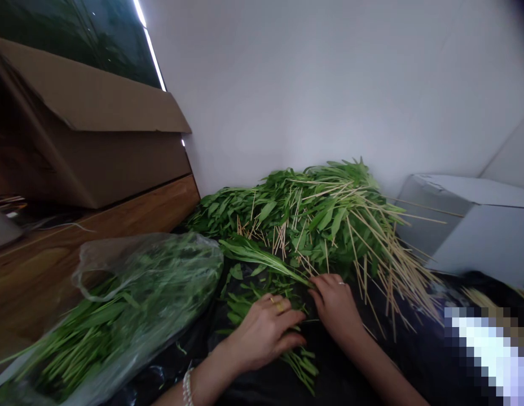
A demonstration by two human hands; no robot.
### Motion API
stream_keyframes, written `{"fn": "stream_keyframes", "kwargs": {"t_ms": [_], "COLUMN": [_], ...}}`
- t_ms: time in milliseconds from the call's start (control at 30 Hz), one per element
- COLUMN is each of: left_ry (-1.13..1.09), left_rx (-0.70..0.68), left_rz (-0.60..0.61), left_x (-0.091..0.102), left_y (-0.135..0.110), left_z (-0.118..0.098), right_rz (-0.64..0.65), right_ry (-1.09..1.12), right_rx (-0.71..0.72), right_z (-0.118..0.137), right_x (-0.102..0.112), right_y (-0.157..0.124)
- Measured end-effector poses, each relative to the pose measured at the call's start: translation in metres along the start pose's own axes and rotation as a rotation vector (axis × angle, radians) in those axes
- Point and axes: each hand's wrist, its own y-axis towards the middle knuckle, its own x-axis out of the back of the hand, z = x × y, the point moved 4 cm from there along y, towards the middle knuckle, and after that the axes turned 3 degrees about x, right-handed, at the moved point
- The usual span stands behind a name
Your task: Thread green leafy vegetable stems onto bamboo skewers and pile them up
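My left hand lies palm down on loose green leafy stems spread over a black plastic sheet; it wears a gold ring and a pearl bracelet. My right hand pinches the end of a small bunch of greens that points up and left. Just behind both hands rises a big heap of skewered greens, with thin bamboo sticks fanning out to the right.
A clear plastic bag of green stalks lies at the left on a wooden surface. A cardboard box stands behind it. A white foam box sits at the right against the white wall.
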Motion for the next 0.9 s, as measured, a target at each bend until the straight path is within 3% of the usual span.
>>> {"fn": "stream_keyframes", "kwargs": {"t_ms": [133, 567, 700, 767, 900], "left_ry": [-0.056, -0.112, -0.068, 0.001, 0.149], "left_rx": [-0.021, 0.208, 0.299, 0.304, 0.196], "left_rz": [-0.009, -0.413, -0.517, -0.482, -0.214], "left_x": [0.003, 0.027, 0.034, 0.035, 0.023], "left_y": [-0.002, -0.01, -0.011, -0.009, 0.001], "left_z": [-0.003, 0.034, 0.044, 0.044, 0.034], "right_rz": [0.001, -0.145, -0.18, -0.206, -0.143], "right_ry": [-0.021, 0.319, 0.547, 0.633, 0.658], "right_rx": [-0.026, -0.255, -0.482, -0.577, -0.508], "right_z": [0.002, -0.014, -0.018, -0.019, -0.013], "right_x": [-0.007, 0.018, 0.023, 0.024, 0.02], "right_y": [0.0, 0.002, 0.0, -0.001, 0.001]}}
